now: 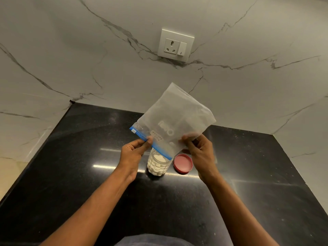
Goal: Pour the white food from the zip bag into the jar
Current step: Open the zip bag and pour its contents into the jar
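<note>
A clear zip bag (pixel 174 119) with a blue zip strip is held upside down and tilted, its mouth pointing down over the jar. My left hand (pixel 134 153) pinches the blue strip near its middle. My right hand (pixel 200 153) grips the bag's lower right edge. The bag looks nearly empty, with only a white film inside. Under the bag's mouth a clear plastic jar (pixel 158 166) stands upright on the counter, with white food inside it. The bag covers part of the jar's rim.
The jar's red lid (pixel 183 163) lies on the black counter (pixel 71 183) just right of the jar. Marble walls enclose the counter at the back and both sides. A wall socket with a switch (pixel 174 45) sits above.
</note>
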Motion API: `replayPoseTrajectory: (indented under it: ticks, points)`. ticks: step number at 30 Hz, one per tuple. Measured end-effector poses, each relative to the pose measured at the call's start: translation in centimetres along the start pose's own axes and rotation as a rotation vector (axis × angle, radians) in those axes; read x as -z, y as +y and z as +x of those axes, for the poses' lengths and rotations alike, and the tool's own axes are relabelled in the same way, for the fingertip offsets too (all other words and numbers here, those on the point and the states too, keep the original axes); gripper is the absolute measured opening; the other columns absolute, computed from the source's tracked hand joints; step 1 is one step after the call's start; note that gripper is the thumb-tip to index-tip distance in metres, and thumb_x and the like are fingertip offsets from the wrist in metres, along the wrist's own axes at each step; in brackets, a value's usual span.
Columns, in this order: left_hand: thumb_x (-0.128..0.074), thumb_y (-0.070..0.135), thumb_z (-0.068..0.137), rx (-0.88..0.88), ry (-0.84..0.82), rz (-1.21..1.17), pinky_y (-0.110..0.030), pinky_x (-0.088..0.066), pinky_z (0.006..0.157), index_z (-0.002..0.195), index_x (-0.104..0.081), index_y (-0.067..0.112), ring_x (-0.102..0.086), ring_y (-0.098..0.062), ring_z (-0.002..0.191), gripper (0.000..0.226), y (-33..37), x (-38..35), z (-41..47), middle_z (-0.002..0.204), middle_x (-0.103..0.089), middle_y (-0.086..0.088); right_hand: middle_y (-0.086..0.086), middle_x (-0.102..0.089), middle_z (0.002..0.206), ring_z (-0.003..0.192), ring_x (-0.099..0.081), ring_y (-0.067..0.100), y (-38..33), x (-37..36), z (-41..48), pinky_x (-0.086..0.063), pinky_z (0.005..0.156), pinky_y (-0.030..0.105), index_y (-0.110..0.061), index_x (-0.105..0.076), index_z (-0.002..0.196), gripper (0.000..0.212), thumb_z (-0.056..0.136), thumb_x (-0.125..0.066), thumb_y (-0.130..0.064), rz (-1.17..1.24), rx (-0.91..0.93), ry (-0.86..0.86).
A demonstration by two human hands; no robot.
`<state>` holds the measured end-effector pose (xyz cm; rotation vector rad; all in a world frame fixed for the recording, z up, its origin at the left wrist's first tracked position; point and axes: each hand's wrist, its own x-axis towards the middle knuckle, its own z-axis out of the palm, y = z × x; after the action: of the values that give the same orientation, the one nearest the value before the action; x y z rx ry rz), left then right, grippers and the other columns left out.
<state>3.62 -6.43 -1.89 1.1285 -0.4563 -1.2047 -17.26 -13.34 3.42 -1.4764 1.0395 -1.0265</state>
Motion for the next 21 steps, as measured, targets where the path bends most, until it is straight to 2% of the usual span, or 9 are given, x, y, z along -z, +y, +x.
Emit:
replayPoseTrajectory:
  ticks: [3, 4, 6, 9, 11, 12, 15, 18, 21]
  points:
    - [-0.083, 0.022, 0.087, 0.013, 0.027, -0.035, -0.014, -0.052, 0.065, 0.104, -0.082, 0.014, -0.068, 0.009, 0.066, 0.019, 0.0, 0.2, 0.2, 0.097, -0.084, 0.004, 0.000, -0.077, 0.117, 0.108, -0.074, 0.017, 0.4, -0.8, -0.2, -0.062, 0.092, 0.037, -0.018, -0.064, 0.124, 0.042, 0.087, -0.083, -0.015, -0.175, -0.068, -0.127]
    - [-0.083, 0.023, 0.087, 0.025, 0.035, -0.040, -0.015, -0.051, 0.064, 0.106, -0.082, 0.013, -0.068, 0.007, 0.067, 0.021, 0.0, 0.2, 0.2, 0.097, -0.084, 0.004, 0.001, -0.077, 0.118, 0.107, -0.074, 0.017, 0.6, -1.1, -0.3, -0.061, 0.094, 0.038, -0.016, -0.066, 0.124, 0.045, 0.084, -0.086, -0.013, -0.262, -0.066, -0.152]
    - [-0.084, 0.025, 0.087, 0.051, 0.047, -0.045, -0.021, -0.048, 0.070, 0.104, -0.083, 0.014, -0.065, 0.000, 0.073, 0.021, -0.1, 0.1, 0.2, 0.099, -0.084, 0.003, 0.002, -0.079, 0.108, 0.098, -0.076, 0.015, 0.8, -1.5, -0.3, -0.062, 0.092, 0.038, -0.013, -0.074, 0.113, 0.030, 0.085, -0.084, -0.008, -0.344, -0.012, -0.123]
    - [-0.085, 0.027, 0.085, 0.069, 0.054, -0.068, -0.027, -0.045, 0.076, 0.101, -0.084, 0.015, -0.059, -0.010, 0.085, 0.020, -0.1, 0.0, 0.0, 0.100, -0.084, 0.002, -0.014, -0.077, 0.090, 0.084, -0.076, 0.001, 1.3, -2.0, 0.2, -0.062, 0.079, 0.021, -0.016, -0.079, 0.098, 0.020, 0.082, -0.085, -0.005, -0.330, 0.028, -0.062]
    - [-0.085, 0.030, 0.080, 0.071, 0.054, -0.061, -0.029, -0.047, 0.081, 0.099, -0.084, 0.016, -0.063, -0.013, 0.092, 0.023, 0.0, -0.2, -0.1, 0.101, -0.084, 0.001, -0.022, -0.071, 0.088, 0.077, -0.073, -0.007, 1.5, -2.6, 0.3, -0.056, 0.070, 0.011, -0.012, -0.078, 0.100, 0.024, 0.079, -0.088, -0.008, -0.351, 0.029, -0.030]
    - [-0.086, 0.032, 0.078, 0.076, 0.053, -0.051, -0.031, -0.048, 0.084, 0.098, -0.084, 0.017, -0.065, -0.015, 0.096, 0.025, 0.0, -0.2, -0.1, 0.102, -0.084, 0.001, -0.021, -0.070, 0.089, 0.076, -0.072, -0.005, 1.6, -3.0, 0.3, -0.056, 0.069, 0.010, -0.011, -0.077, 0.103, 0.027, 0.079, -0.089, -0.010, -0.362, 0.034, -0.018]
    - [-0.086, 0.030, 0.080, 0.083, 0.056, -0.056, -0.033, -0.047, 0.087, 0.097, -0.084, 0.018, -0.066, -0.016, 0.099, 0.021, 0.1, -0.1, -0.1, 0.102, -0.084, 0.000, -0.019, -0.073, 0.094, 0.080, -0.072, 0.000, 1.5, -3.4, 0.6, -0.060, 0.079, 0.018, -0.012, -0.077, 0.108, 0.029, 0.081, -0.087, -0.012, -0.365, 0.060, -0.004]
    - [-0.085, 0.027, 0.083, 0.070, 0.049, -0.077, -0.033, -0.044, 0.086, 0.100, -0.084, 0.016, -0.065, -0.012, 0.097, 0.020, 0.4, 0.2, 0.0, 0.106, -0.084, 0.002, -0.019, -0.079, 0.084, 0.085, -0.077, 0.002, 1.4, -2.5, 0.8, -0.062, 0.086, 0.023, -0.021, -0.078, 0.096, 0.021, 0.087, -0.080, -0.002, -0.260, 0.036, -0.017]
    - [-0.085, 0.027, 0.084, 0.067, 0.060, -0.085, -0.032, -0.044, 0.086, 0.105, -0.082, 0.013, -0.065, -0.011, 0.096, 0.025, 0.4, 0.1, 0.0, 0.106, -0.084, 0.001, -0.008, -0.081, 0.090, 0.087, -0.079, 0.011, 1.8, -2.2, 0.9, -0.062, 0.082, 0.024, -0.014, -0.079, 0.094, 0.018, 0.085, -0.081, 0.002, -0.207, 0.056, -0.022]
